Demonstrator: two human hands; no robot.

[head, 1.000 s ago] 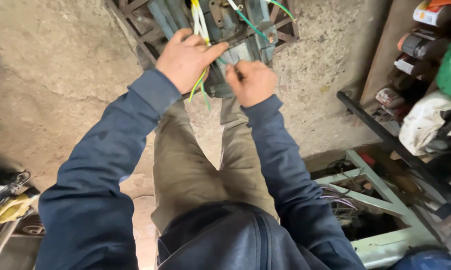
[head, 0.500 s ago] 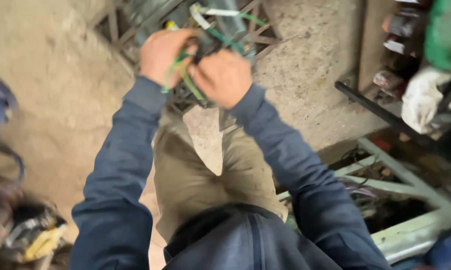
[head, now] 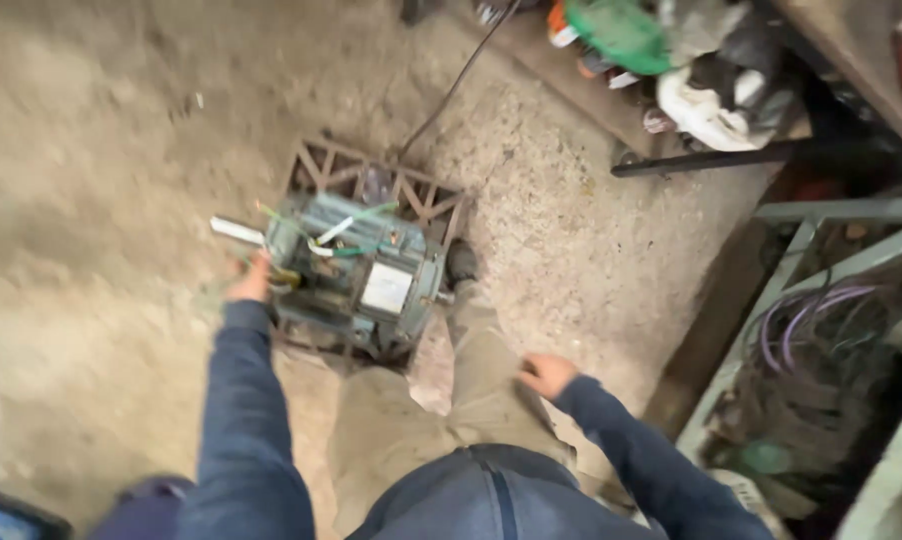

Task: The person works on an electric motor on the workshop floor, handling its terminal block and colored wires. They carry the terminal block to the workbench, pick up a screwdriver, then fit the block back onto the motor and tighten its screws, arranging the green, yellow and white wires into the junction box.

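Observation:
A grey-green electric motor (head: 361,272) sits on a rusty metal frame (head: 371,182) on the dirt floor, with green, white and yellow wires (head: 343,232) sticking out of its top. My left hand (head: 252,280) reaches to the motor's left side and touches it near the yellow wire; the blur hides whether it grips anything. My right hand (head: 545,374) is off the motor, resting on my right thigh with the fingers curled and nothing in it.
A black cable (head: 458,85) runs from the frame to the back. Shelves at the upper right hold a green bag (head: 621,30) and white cloth (head: 706,110). A green metal rack (head: 821,240) with coiled purple wires (head: 821,320) stands at right.
The view has pulled back and up from the motor. My right hand has left the wires and dropped to my thigh; my left hand has slid to the motor's left side.

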